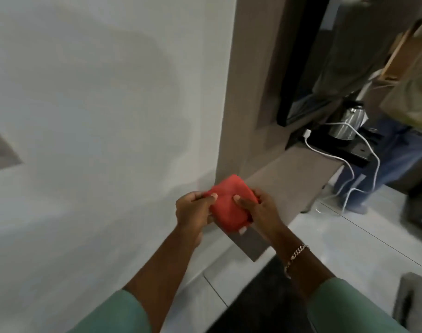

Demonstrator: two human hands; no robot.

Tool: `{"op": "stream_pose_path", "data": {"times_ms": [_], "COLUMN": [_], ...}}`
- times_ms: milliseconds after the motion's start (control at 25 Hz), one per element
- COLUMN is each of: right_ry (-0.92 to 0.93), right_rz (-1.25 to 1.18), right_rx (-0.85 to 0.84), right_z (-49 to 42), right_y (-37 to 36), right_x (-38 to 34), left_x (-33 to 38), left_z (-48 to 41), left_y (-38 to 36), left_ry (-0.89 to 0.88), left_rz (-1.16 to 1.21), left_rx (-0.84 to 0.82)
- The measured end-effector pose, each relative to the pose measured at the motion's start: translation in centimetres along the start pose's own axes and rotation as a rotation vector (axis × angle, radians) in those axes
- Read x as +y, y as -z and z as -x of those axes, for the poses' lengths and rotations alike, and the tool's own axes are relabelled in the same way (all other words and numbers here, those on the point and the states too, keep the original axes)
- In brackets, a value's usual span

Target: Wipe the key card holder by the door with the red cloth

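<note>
You hold the cloth bunched between your 2 hands, in front of the wall. Your left hand pinches its left edge, thumb on top. Your right hand grips its right side, thumb pressed into the fabric. A bracelet circles your right wrist. Beyond your right hand, a kettle stands on the tabletop.

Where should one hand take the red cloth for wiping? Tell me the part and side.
Grip the red cloth across its bunched lower end, from below on the person's own side. It is already folded into a thick pad held between the left hand and right hand, so its broad upper face probably stays free to wipe.
</note>
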State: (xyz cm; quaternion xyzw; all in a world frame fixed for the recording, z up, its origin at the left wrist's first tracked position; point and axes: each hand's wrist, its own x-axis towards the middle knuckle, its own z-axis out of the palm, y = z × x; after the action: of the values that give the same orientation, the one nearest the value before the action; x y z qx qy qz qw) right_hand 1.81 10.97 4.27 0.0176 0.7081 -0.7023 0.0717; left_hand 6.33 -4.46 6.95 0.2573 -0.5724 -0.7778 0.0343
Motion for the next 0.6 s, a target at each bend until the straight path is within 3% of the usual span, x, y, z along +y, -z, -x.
{"op": "stream_pose_path", "data": {"times_ms": [120, 360, 480, 600], "right_ry": [-0.027, -0.020, 0.053, 0.225], "right_rz": [0.172, 0.517, 0.625, 0.798], "right_rx": [0.119, 0.241, 0.267, 0.344], "right_z": [-3.8, -9.3, -10.3, -8.3], "right_y": [4.1, 6.6, 6.3, 4.3], "right_x": [3.0, 9.4, 9.5, 7.7], "left_x": [-4.6, -10.4, -10.5, -7.9], "left_z": [-4.2, -8.8, -9.4, -8.8], "left_y": [-4.3, -6.6, -5.4, -3.5], "left_ry": [0.084, 0.226, 0.218, 0.085], "left_rz": [-0.061, 0.073, 0.137, -0.008], "left_rx": [0.054, -0.075, -0.150, -0.108]}}
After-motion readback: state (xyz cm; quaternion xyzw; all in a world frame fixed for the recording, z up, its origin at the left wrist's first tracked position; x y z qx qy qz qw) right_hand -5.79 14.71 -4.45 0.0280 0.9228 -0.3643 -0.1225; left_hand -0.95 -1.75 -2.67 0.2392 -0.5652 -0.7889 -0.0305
